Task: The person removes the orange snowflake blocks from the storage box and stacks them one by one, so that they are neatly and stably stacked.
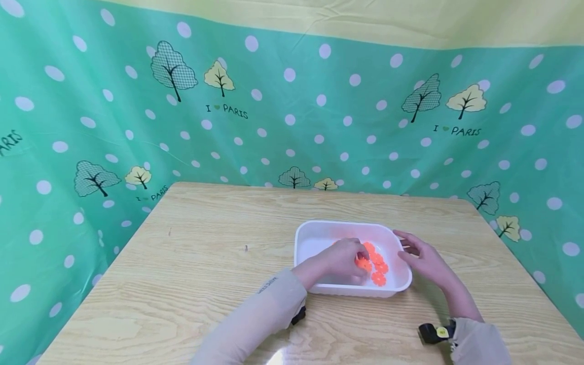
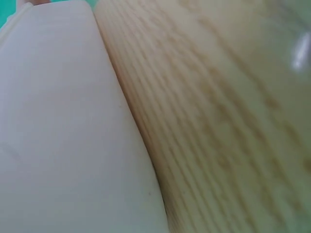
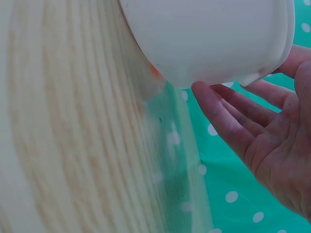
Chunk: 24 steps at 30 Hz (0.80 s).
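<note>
A white plastic tub [image 1: 349,290] stands on the wooden table, with several orange flower-shaped pieces [image 1: 378,278] lying in its right half. My left hand [image 1: 343,257] reaches down into the tub, its fingers curled about one orange flower-shaped piece between fingertips and thumb; the thumb is blurred. At the tub's right end, my right hand [image 1: 425,259] touches the rim and outer wall with spread, fairly straight fingers. The right wrist view shows this hand [image 3: 277,126] against the tub's white wall [image 3: 209,39]. Only the tub's outer side [image 2: 73,111] and table fill most of the left wrist view.
The light wooden table [image 1: 205,228] extends around the tub. A green polka-dot cloth [image 1: 274,101] with printed trees hangs behind it and at both sides. A black strap mount [image 1: 431,333] sits at the right wrist.
</note>
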Available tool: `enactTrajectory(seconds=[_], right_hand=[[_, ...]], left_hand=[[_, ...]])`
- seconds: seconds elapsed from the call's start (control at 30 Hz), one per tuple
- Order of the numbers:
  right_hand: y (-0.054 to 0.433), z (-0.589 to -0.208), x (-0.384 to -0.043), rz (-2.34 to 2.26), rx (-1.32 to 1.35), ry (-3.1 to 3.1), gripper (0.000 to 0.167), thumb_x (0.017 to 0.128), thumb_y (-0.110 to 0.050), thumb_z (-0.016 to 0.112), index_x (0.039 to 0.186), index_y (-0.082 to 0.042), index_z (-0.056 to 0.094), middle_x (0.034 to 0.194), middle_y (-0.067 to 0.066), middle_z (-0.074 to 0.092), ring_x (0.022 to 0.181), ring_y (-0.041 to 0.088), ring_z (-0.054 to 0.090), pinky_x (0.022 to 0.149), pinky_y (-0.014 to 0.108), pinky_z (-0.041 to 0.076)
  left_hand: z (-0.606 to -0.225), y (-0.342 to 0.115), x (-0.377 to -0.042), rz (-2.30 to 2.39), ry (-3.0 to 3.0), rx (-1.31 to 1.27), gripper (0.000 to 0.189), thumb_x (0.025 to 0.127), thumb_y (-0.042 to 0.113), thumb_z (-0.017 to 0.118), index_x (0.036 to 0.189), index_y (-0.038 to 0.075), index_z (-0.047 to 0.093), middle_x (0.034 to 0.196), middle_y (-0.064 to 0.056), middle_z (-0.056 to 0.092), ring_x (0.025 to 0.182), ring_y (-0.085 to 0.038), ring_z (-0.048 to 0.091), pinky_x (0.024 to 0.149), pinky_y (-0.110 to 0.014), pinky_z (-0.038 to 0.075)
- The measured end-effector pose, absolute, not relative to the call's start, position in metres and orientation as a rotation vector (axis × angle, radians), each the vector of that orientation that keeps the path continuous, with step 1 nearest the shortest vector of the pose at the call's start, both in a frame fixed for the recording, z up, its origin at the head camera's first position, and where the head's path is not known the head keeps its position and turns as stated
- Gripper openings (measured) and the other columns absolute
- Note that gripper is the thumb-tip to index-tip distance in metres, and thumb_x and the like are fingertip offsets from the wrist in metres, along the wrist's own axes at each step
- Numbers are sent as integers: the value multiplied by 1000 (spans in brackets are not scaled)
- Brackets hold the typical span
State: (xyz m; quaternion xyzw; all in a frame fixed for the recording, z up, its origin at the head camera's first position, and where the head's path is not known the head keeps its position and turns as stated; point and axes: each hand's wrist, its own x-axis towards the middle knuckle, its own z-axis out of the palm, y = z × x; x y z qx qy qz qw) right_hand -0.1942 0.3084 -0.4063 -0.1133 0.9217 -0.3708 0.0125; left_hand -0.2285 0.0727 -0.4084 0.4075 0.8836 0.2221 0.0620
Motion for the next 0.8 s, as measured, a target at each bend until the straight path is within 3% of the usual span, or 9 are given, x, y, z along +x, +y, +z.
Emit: enactTrajectory(seconds=[0.17,0.47,0.8], right_hand=[[308,-406,-195,-1165,-353,2864,54,91,-24,55,138,-4,35,121,22,52,105,33,54,82,24,46],[309,-407,-195,-1172,-333,2848,55,91,-25,53,139,-5,34,124,24,50,106,36,53,86,45,47],[312,-407,-194,-1195,-324,2819,55,92,-23,53,140,-5,33,126,25,48,107,35,53,77,21,47]], left_hand=[[-406,72,-229,724,2687,1235,28,73,26,73,96,13,67,79,9,54,71,-3,46,66,-10,36],[-402,69,-230,819,2682,1209,29,74,24,71,101,13,66,82,9,54,69,-1,47,63,-9,37],[-392,64,-230,887,2663,1145,31,74,25,72,103,14,67,86,9,55,73,-2,49,62,-10,39]])
